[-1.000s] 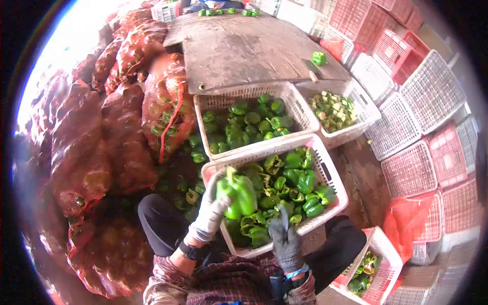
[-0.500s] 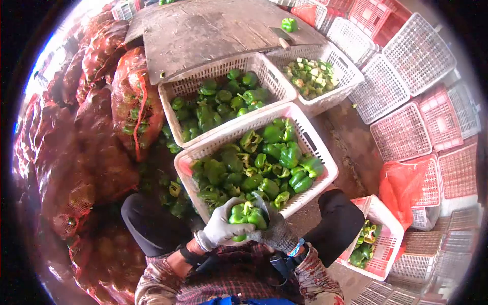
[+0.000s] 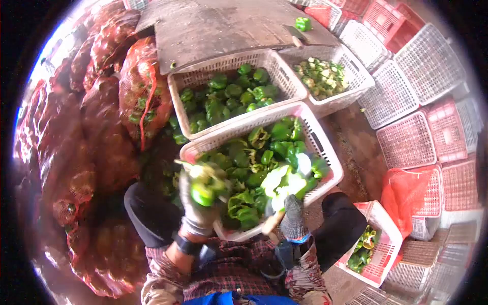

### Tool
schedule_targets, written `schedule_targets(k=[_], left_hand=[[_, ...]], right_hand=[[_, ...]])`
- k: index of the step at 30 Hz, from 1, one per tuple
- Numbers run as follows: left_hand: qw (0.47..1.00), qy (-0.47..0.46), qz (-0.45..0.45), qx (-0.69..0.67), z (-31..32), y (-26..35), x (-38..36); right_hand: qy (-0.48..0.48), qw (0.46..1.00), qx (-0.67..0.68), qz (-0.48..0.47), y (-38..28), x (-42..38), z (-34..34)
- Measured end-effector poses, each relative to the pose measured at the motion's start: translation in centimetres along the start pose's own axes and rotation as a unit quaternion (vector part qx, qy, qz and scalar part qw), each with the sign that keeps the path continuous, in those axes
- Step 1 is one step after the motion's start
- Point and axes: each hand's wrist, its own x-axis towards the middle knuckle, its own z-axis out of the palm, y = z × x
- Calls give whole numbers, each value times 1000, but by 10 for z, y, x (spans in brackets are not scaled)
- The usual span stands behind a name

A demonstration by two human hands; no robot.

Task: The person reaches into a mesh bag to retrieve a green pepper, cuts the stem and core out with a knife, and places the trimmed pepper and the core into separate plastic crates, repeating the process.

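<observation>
In a white glove, my left hand [image 3: 199, 216] is raised at the near left corner of the front crate [image 3: 333, 175], closed around a green bell pepper [image 3: 203, 195] that is blurred by motion. My right hand [image 3: 294, 219], in a dark grey glove, is over the crate's near right side. A tan wooden handle [image 3: 273, 223], like a knife's, sticks out from it towards the left; its blade is not clearly visible. Just beyond these fingers is a bright, blurred pale-green pepper piece [image 3: 283, 184]. Cut and whole green peppers [image 3: 244, 201] fill the crate.
Behind stand a crate of green peppers [image 3: 170, 94] and a crate of pale trimmings [image 3: 363, 84]. A board [image 3: 218, 25] carries one pepper [image 3: 303, 24]. Red mesh sacks [image 3: 86, 152] crowd the left. Stacked crates [image 3: 406, 140] line the right, near a small pepper-filled crate [image 3: 391, 249].
My hands, earlier together around a green pepper at the crate's near edge, have separated. The left has moved left with a pepper; the right has moved right over the crate.
</observation>
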Motion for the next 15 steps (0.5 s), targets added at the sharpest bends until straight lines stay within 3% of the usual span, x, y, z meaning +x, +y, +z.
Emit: schedule_targets(k=[2, 3, 5, 6, 7, 8, 9, 11, 12, 13, 15], left_hand=[[987, 45, 140, 68, -12, 36, -1], [986, -11, 140, 85, -8, 55, -8], [970, -15, 197, 140, -1, 70, -18], [938, 5, 226, 264, -2, 73, -22], [937, 16, 211, 278, -12, 73, -23], [936, 26, 195, 293, -18, 74, -23], [948, 26, 171, 266, -19, 67, -28], [935, 44, 122, 330, -11, 58, -39], [912, 21, 130, 388, -21, 47, -37], [887, -7, 136, 442, -31, 35, -31], [786, -72, 201, 581, -25, 17, -24]], right_hand=[[15, 956, -244, -162, -11, 24, 30], [35, 883, -385, -265, -12, 37, 48], [-14, 830, -473, -294, 22, 55, 68], [-44, 805, -529, -264, 53, 68, 70], [-73, 775, -582, -234, 82, 80, 67], [-129, 899, -417, -43, 86, 81, 69], [-101, 925, -357, -87, 87, 70, 64], [-28, 960, -276, -39, 80, 51, 57], [-36, 960, -263, 90, 70, 43, 48], [-72, 953, -293, 29, 54, 29, 54], [-141, 920, -353, -95, 16, 0, 67]])
